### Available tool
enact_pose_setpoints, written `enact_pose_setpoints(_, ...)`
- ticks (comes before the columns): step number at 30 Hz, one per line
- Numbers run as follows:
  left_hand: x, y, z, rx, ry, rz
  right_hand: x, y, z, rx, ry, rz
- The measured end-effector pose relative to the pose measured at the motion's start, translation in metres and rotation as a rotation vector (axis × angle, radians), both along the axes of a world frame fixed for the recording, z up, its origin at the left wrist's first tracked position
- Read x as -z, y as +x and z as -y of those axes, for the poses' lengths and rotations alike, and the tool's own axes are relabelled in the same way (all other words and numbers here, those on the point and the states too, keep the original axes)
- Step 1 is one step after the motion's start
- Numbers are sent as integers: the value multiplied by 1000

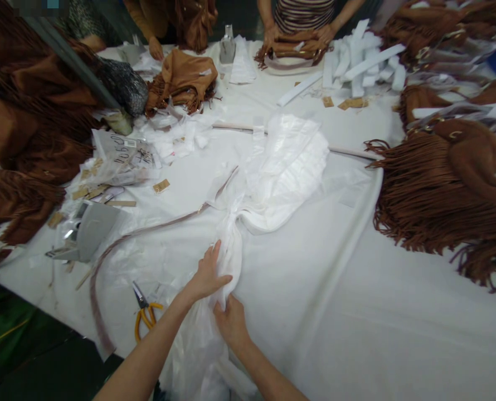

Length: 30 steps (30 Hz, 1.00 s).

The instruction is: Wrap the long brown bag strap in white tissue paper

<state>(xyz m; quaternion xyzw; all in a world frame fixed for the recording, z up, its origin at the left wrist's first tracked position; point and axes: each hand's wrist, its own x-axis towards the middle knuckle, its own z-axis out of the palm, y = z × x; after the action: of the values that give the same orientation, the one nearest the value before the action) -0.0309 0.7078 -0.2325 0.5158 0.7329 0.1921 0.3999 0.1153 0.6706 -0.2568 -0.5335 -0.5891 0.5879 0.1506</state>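
Observation:
A gathered length of thin white plastic sheeting [285, 184] lies across the middle of the table, fanned out at its far end and bunched narrow nearer to me. My left hand [209, 274] is around the narrow part from the left, its thumb across the top. Just below, my right hand [232, 322] pinches the same sheeting between thumb and fingers. More crumpled clear plastic [198, 345] hangs toward me under my wrists. Left of my forearm lie yellow-handled scissors [146, 317]. A long brown strap in clear wrap [106, 262] curves around on the left.
Brown fringed bags [432, 189] are heaped at right, with others [18, 128] at left. White foam strips [360, 61] lie at the back. A grey tape dispenser [95, 228] stands left. Two people work across the table, one with hands on a brown bag [296, 47].

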Motion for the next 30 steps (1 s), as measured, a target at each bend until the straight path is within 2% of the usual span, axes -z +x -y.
enact_pose_setpoints(5,6,-12,3,16,97,75,-2,4,-7,-16,-99,-66)
enact_pose_setpoints(9,16,-16,4,13,186,74,4,4,-10,29,-163,-123)
enact_pose_setpoints(15,21,-24,4,27,251,56,14,4,-8,85,-169,-144)
enact_pose_setpoints(19,13,-24,3,35,193,50,15,6,-7,72,-140,-135)
enact_pose_setpoints(26,1,-2,0,64,-43,-23,16,-3,-3,55,-49,-67)
enact_pose_setpoints(30,-1,-7,-1,97,-52,7,16,-5,-3,46,-42,-61)
